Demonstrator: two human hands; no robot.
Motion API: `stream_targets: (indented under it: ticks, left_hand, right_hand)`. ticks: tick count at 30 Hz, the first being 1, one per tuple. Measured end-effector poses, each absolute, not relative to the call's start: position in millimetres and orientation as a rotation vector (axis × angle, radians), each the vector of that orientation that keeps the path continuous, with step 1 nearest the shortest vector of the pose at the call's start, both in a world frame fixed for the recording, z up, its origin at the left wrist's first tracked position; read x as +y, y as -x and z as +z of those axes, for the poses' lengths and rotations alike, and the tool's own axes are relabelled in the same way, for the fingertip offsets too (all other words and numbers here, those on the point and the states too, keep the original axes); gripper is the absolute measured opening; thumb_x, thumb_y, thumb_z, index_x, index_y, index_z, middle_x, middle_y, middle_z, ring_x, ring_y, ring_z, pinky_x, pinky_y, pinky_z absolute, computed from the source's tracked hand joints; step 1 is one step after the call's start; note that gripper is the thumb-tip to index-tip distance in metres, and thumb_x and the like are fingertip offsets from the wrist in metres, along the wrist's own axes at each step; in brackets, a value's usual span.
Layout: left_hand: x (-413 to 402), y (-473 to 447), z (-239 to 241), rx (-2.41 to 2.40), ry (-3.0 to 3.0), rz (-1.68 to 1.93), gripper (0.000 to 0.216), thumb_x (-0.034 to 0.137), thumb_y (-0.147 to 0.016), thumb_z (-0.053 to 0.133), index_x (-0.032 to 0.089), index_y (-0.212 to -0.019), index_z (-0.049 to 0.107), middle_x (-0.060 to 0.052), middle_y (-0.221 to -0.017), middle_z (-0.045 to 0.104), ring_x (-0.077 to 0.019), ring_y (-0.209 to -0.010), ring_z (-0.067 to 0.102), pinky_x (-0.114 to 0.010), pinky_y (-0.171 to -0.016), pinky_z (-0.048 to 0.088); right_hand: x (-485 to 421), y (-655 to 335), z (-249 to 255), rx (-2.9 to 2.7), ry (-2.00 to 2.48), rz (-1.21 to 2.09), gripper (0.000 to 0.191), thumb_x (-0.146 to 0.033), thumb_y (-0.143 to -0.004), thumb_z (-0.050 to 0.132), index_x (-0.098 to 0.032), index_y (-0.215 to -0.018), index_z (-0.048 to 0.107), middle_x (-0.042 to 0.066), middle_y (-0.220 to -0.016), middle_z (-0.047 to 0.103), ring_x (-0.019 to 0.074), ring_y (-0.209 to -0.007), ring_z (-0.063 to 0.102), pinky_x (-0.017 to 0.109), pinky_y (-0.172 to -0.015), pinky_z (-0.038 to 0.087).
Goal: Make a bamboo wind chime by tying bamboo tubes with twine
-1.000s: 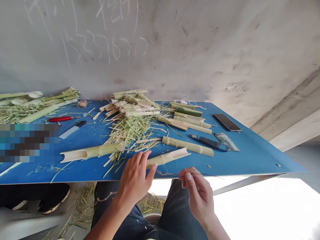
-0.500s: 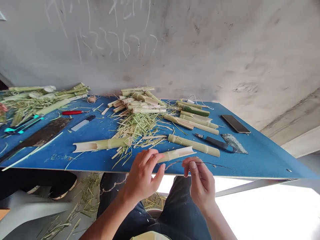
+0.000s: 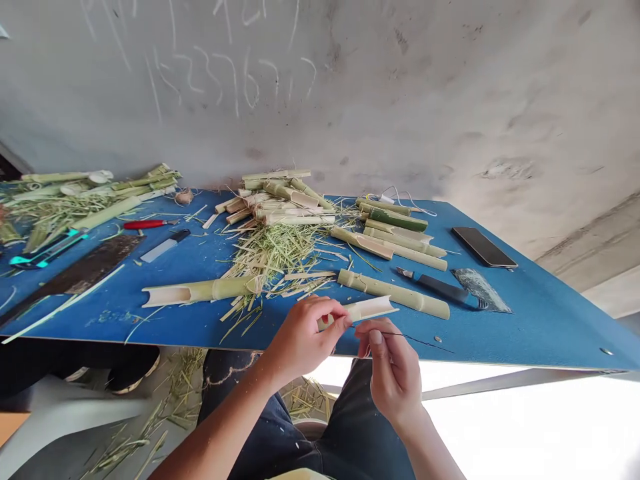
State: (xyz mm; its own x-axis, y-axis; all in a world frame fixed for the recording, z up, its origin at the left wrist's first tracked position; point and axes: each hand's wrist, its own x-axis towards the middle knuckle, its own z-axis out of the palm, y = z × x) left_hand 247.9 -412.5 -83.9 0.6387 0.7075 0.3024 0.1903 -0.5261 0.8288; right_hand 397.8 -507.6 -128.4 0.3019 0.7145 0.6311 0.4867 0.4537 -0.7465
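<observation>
My right hand [image 3: 395,370] pinches a thin dark wire [image 3: 425,343] between thumb and fingers; its free end sticks out to the right over the table edge. Close beside it, my left hand [image 3: 310,337] has thumb and forefinger pressed together on what looks like the twine at the wire's left end, mostly hidden by the fingers. A length of light twine [image 3: 230,372] hangs across my lap on the left. Just behind both hands lies a cut bamboo piece [image 3: 370,307] with an open trough, partly covered by my left hand.
On the blue table [image 3: 540,333] lie a bamboo tube [image 3: 395,293], a black-handled tool [image 3: 440,288], a phone [image 3: 484,248], a cleaver [image 3: 95,263], a small knife [image 3: 165,247] and another bamboo piece [image 3: 200,291]. Bamboo pieces [image 3: 285,200] and shavings [image 3: 275,247] pile up near the wall.
My left hand's fingers, apart before, have closed into a pinch close to the right hand. My right hand has shifted slightly left and down with the wire.
</observation>
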Motion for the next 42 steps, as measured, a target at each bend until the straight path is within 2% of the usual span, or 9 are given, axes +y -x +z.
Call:
stream_targets:
  ticks: [9,16,24,28,31,34,37,40,42]
  left_hand:
    - [-408.8,-249.8,-91.1,0.808,-1.627,0.914,0.028,0.05,-0.109,0.039,0.025,-0.1,0.049,-0.001,-0.079,0.078,-0.0187,-0.075,0.073,-0.03,-0.077,0.057]
    - [-409.8,-243.4,-89.3,0.712,-1.555,0.828,0.039,0.061,-0.107,0.041,0.025,-0.093,0.05,-0.001,-0.083,0.077,-0.0199,-0.081,0.076,-0.034,-0.086,0.061]
    - [-408.0,-221.3,-98.6,0.717,-1.862,0.802,0.021,0.036,-0.095,0.074,0.021,-0.085,0.063,-0.001,-0.085,0.077,-0.0182,-0.082,0.073,-0.027,-0.073,0.054]
    - [-405.7,-212.8,-106.8,0.764,-2.149,0.999,0.016,0.026,-0.097,0.073,0.021,-0.087,0.062,-0.002,-0.089,0.079,-0.0199,-0.083,0.073,-0.032,-0.08,0.053]
    - [-404.6,-204.2,-112.2,0.815,-2.39,1.19,0.018,0.023,-0.102,0.065,0.021,-0.086,0.059,-0.003,-0.08,0.075,-0.0201,-0.074,0.068,-0.034,-0.077,0.052]
    - [-406.1,-196.8,-111.8,0.847,-2.496,1.243,0.009,0.018,-0.106,0.054,0.021,-0.107,0.062,-0.003,-0.082,0.074,-0.0201,-0.073,0.068,-0.033,-0.073,0.053]
    - [-409.6,-194.4,-105.4,0.819,-2.684,1.103,0.04,0.003,-0.103,0.041,0.022,-0.135,0.056,-0.004,-0.092,0.073,-0.021,-0.082,0.069,-0.033,-0.077,0.056]
    - [-409.8,-197.8,-101.1,0.802,-2.77,0.978,0.035,-0.003,-0.097,0.039,0.019,-0.11,0.062,-0.005,-0.092,0.068,-0.0218,-0.084,0.065,-0.034,-0.075,0.054]
    - [-406.9,-202.0,-102.2,0.784,-2.727,0.965,0.025,0.002,-0.098,0.041,0.02,-0.091,0.057,-0.005,-0.088,0.065,-0.0211,-0.079,0.062,-0.033,-0.07,0.052]
  right_hand:
    - [-500.7,-387.0,-125.6,-1.409,1.112,0.347,0.028,-0.026,-0.112,0.045,-0.025,-0.099,0.069,0.003,-0.091,0.07,0.0128,-0.064,0.06,0.025,-0.059,0.05]
    - [-495.5,-384.8,-120.7,-1.241,1.168,0.42,0.031,-0.042,-0.112,0.046,-0.023,-0.103,0.069,0.003,-0.082,0.072,0.0128,-0.057,0.058,0.025,-0.054,0.049]
    - [-490.8,-386.3,-123.8,-1.24,1.228,0.429,0.032,-0.044,-0.112,0.047,-0.023,-0.102,0.068,0.002,-0.083,0.069,0.013,-0.061,0.059,0.025,-0.057,0.051]
    - [-492.1,-385.6,-122.2,-1.237,1.228,0.434,0.033,-0.046,-0.111,0.048,-0.022,-0.099,0.067,0.003,-0.081,0.069,0.0133,-0.058,0.058,0.025,-0.055,0.051]
    - [-491.7,-385.0,-121.7,-1.252,1.225,0.434,0.031,-0.044,-0.111,0.048,-0.022,-0.1,0.068,0.003,-0.083,0.07,0.0131,-0.058,0.059,0.026,-0.055,0.051]
    - [-488.6,-382.9,-121.4,-1.273,1.238,0.426,0.03,-0.042,-0.111,0.049,-0.023,-0.101,0.07,0.004,-0.085,0.071,0.0131,-0.059,0.059,0.026,-0.055,0.051]
    - [-485.2,-378.9,-120.2,-1.293,1.23,0.415,0.03,-0.04,-0.112,0.049,-0.023,-0.1,0.071,0.004,-0.086,0.071,0.0127,-0.058,0.06,0.025,-0.055,0.051]
    - [-482.7,-374.8,-118.8,-1.294,1.223,0.406,0.03,-0.039,-0.112,0.049,-0.023,-0.1,0.071,0.003,-0.085,0.071,0.0123,-0.059,0.06,0.025,-0.056,0.051]
    - [-481.6,-373.2,-118.7,-1.286,1.232,0.416,0.031,-0.039,-0.112,0.049,-0.022,-0.098,0.071,0.003,-0.084,0.071,0.0123,-0.058,0.06,0.025,-0.056,0.051]
